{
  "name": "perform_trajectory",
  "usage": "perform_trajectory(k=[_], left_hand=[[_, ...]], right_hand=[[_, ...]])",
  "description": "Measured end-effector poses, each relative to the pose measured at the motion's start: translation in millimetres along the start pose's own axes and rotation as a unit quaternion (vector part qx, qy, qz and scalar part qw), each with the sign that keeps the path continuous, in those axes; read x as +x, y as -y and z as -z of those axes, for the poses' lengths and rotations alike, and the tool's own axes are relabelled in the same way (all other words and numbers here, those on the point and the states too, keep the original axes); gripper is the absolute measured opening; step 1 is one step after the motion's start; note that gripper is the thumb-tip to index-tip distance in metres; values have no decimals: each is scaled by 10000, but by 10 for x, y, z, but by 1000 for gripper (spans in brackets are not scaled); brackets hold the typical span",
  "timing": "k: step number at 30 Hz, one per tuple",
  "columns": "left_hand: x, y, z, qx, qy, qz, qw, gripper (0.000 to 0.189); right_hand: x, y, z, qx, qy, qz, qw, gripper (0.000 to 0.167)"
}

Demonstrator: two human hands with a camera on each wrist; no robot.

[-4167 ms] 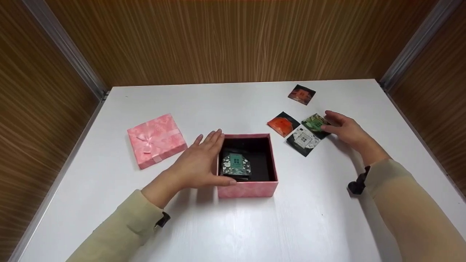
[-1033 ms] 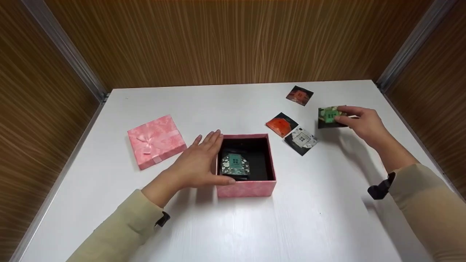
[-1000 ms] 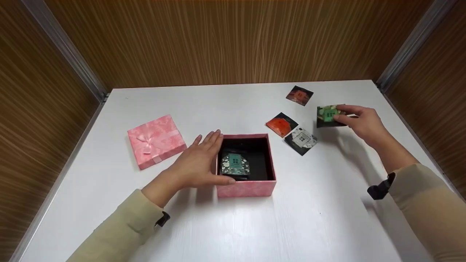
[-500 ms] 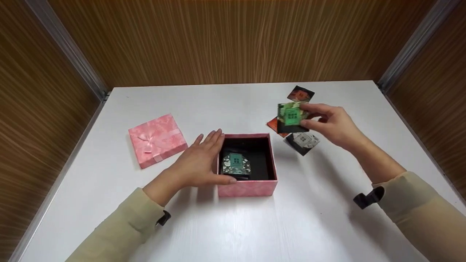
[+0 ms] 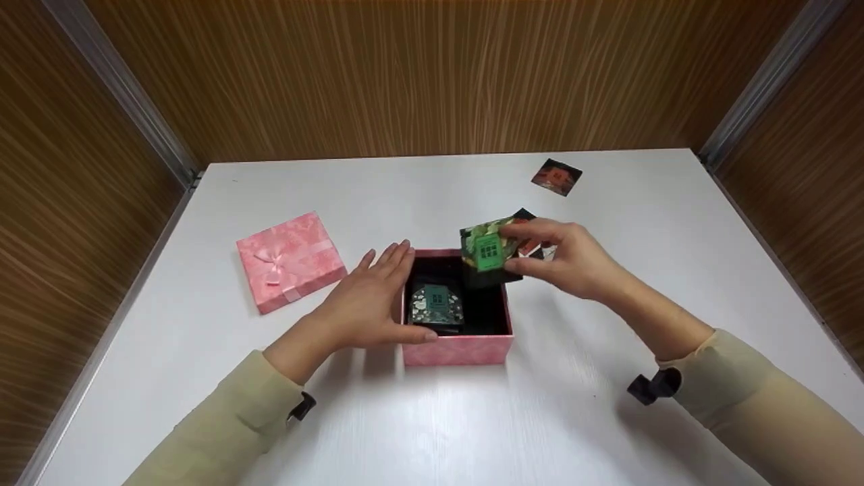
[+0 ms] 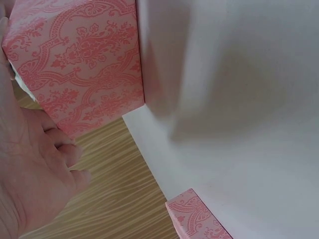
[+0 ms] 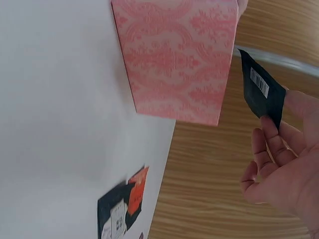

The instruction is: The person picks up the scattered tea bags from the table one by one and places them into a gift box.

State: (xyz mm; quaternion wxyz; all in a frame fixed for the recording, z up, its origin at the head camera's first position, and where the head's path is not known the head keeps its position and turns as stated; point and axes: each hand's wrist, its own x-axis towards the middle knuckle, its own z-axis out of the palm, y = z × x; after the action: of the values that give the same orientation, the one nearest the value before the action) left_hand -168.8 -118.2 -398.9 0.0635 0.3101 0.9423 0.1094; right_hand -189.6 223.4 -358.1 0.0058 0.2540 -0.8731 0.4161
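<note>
My right hand (image 5: 574,262) pinches a square green sachet (image 5: 489,251) between thumb and fingers, above the back right of a pink box (image 5: 459,351). The right wrist view shows the dark back of this sachet (image 7: 261,92) with a barcode, level with the box top. My left hand (image 5: 368,304) lies against the box's left side, fingers extended and thumb on the front rim. In the left wrist view, that palm (image 6: 30,169) sits beside the patterned box wall (image 6: 89,64). Inside the black-lined box, a teal floral sachet (image 5: 437,307) lies at the left, on top of other dark ones.
A pink lid (image 5: 290,260) with a bow lies left of the box on the white table (image 5: 432,418). Behind the right hand are an orange sachet (image 7: 137,191) and a white one (image 7: 118,219). A dark red sachet (image 5: 557,177) lies farther back. Wood-grain panels enclose the table.
My right hand has lifted the green sachet from beside the white one, drawn it right, then carried it left over the box. The left hand and box have stayed put.
</note>
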Motion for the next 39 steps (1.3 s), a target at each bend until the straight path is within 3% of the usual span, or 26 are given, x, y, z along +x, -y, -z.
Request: perform_trajectory(k=[19,25,33,39], left_hand=[[6,2,6,-60,-9,17,10000,138],[11,5,-4,-2,-44,-52,10000,137],[15,1,0,50,-51,-20,10000,138],[18,5,-3,67,-35,-17,10000,138]], right_hand=[[109,154,-489,-438,451,675,9957,47],[159,148,-631,-1029,485,1076,9877,47],[193,159,-772,-1873,603,1104,9742,50],[240,197,-856,-2402,991,1061,9598,50]])
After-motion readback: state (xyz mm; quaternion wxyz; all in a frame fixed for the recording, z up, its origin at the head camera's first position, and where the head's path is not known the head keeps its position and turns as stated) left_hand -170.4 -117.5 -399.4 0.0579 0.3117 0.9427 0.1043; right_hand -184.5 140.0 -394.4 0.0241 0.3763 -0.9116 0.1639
